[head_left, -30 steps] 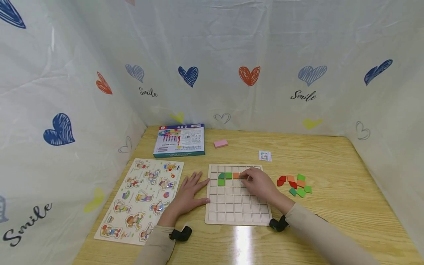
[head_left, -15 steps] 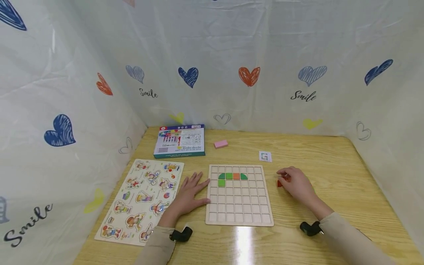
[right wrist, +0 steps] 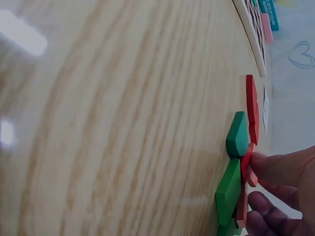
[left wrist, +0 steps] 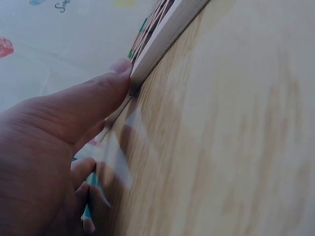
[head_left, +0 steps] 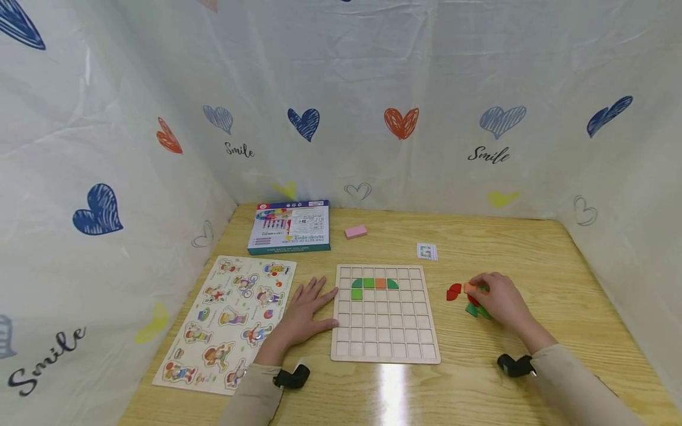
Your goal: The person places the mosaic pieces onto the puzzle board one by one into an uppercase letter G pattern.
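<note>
A square wooden grid board (head_left: 383, 328) lies mid-table. Near its top are two dark green quarter-round tiles, an orange tile (head_left: 380, 283) and two light green square tiles (head_left: 356, 294). My left hand (head_left: 305, 316) rests flat with fingers spread, its thumb (left wrist: 106, 88) and index fingertip at the board's left edge. Over the loose tiles on the right, my right hand (head_left: 503, 303) pinches an orange square tile (right wrist: 252, 176) between thumb and finger. Red tiles (head_left: 454, 291) and green tiles (right wrist: 229, 189) lie around those fingertips, some hidden beneath the hand.
A picture puzzle board (head_left: 213, 319) lies left, partly under the left forearm. Behind are a flat printed box (head_left: 290, 228), a pink block (head_left: 355, 231) and a small pattern card (head_left: 427, 251). A heart-printed curtain (head_left: 351, 160) encloses the table's back and sides.
My right hand has moved from the board to the loose tiles, first at the red ones, then onto an orange one. A dark green tile now shows at the row's right end. The left hand stays.
</note>
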{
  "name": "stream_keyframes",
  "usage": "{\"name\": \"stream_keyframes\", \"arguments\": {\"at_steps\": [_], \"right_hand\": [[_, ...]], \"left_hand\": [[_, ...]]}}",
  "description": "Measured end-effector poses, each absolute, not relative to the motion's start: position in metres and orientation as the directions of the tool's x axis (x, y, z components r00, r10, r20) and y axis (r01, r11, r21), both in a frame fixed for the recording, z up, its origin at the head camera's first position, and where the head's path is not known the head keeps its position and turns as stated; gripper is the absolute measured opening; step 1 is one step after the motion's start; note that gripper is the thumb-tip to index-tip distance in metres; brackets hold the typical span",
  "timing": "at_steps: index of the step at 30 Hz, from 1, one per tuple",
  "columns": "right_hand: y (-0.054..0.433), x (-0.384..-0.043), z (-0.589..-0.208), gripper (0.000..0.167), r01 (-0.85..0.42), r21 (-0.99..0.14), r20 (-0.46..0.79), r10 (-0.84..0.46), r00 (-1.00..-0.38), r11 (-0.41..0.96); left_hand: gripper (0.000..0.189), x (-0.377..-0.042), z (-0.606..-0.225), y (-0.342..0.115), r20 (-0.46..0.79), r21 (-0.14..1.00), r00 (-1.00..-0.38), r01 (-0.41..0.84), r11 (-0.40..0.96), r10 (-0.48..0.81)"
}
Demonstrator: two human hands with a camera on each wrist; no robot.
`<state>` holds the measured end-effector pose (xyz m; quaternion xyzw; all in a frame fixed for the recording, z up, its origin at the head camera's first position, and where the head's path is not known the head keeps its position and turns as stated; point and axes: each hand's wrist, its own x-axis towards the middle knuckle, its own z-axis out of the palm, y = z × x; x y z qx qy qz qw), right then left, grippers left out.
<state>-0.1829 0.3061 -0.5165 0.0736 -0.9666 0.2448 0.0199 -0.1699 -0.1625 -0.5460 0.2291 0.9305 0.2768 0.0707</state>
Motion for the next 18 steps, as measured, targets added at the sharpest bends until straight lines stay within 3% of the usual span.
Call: {"name": "stream_keyframes", "arguments": {"at_steps": [11,18], "right_hand": [[0.306,-0.183,-0.516,0.01,-0.13,-0.545,0.06,-0.116,-0.991,0.829],[0.296,-0.184,-0.514,0.019,-0.129,-0.594,0.113,-0.076,-0.991,0.794]], "left_hand": [[0.074,-0.171,-0.547,-0.162,0.004,0.546,-0.88,0.4,0.736,0.475],[0.074,-0.171,-0.547,-0.162,0.015,0.561,-0.887,0.39,0.73,0.462]]}}
